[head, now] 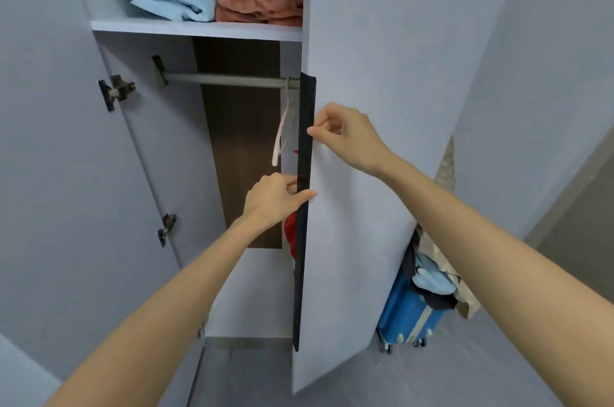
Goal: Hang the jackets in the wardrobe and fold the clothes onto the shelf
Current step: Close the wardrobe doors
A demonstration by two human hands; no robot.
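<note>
The right hand [345, 134] and left hand [272, 197] pinch the door's [365, 41] tall dark strip [304, 257]. The left hand is lower, nearest the red clothes [290, 234] just inside.

A pale grey wall [548, 41] fills the right. Below it a blue suitcase [408, 317] stands on the grey floor [465, 373], just behind the wardrobe door [365, 41]. Soft, even light.
</note>
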